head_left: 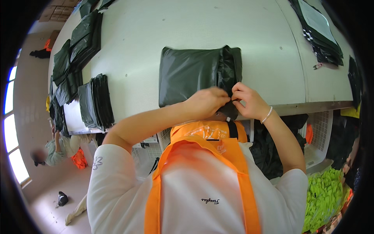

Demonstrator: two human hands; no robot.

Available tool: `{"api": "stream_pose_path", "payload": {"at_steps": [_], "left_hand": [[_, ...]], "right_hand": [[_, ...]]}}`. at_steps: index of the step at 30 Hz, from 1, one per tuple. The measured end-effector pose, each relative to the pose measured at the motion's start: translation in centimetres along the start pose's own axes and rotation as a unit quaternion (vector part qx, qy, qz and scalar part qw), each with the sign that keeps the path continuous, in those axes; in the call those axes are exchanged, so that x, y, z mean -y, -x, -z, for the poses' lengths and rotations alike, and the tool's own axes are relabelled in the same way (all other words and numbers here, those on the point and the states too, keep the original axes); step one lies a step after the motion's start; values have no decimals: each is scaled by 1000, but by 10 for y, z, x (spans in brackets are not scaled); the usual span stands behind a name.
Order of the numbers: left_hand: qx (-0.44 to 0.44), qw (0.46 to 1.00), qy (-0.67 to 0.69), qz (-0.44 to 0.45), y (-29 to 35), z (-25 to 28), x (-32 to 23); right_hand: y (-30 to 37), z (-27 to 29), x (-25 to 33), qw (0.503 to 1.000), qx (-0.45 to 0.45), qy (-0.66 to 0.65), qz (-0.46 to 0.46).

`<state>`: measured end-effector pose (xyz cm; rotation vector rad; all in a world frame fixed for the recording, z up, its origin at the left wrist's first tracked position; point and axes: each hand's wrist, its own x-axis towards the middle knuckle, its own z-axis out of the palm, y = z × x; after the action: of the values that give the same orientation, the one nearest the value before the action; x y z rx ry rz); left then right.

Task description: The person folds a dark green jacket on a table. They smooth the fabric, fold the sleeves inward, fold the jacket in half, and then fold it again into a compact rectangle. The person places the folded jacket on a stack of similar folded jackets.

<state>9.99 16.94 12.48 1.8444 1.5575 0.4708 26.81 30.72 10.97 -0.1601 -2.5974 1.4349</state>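
Note:
A filled black plastic bag [189, 76] lies flat on the white table in front of me, its right side gathered into creased folds. At its near right corner my left hand [208, 102] has its fingers closed on the plastic; they are slightly blurred. My right hand [249, 101], with a beaded bracelet at the wrist, pinches the bag's edge with thumb and forefinger just beside the left fingertips. Between the hands, a dark end of the bag [230, 111] hangs over the table's front edge. The exact bit of plastic under the fingertips is hidden.
Black packages [83, 37] lie piled on the white table [132, 46] at left, with a stack of black bags [97, 101] nearer. More dark bags [321, 39] lie far right. Below are white baskets [321, 136] and bright green items [325, 199]. Another person [54, 150] is at left.

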Motion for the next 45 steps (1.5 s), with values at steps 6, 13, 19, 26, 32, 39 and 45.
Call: {"api": "stream_pose_path", "payload": {"at_steps": [6,13,19,26,32,39,45], "left_hand": [[-97,910,-395,78,-44,-58,17],[-239,965,-103,40,-41,-30,24],[-301,908,-266,119,-62,-6,57],[-194,901,-369,119,-63,-11,57],[-330,925,-106,155,-75,-12,91],[-241,893,-276,263,-91,13,99],[-38,895,-311,319,-103,27,81]], "right_hand": [[4,-19,-9,993,-62,95,-26],[-2,-27,-11,966,-149,176,-112],[-63,-19,-36,910,-258,273,-173],[-107,3,-47,902,-197,288,-252],[-133,-29,-42,942,-221,196,-162],[-89,0,-35,894,-230,239,-301],[-90,-19,-5,923,-146,298,-197]]}}
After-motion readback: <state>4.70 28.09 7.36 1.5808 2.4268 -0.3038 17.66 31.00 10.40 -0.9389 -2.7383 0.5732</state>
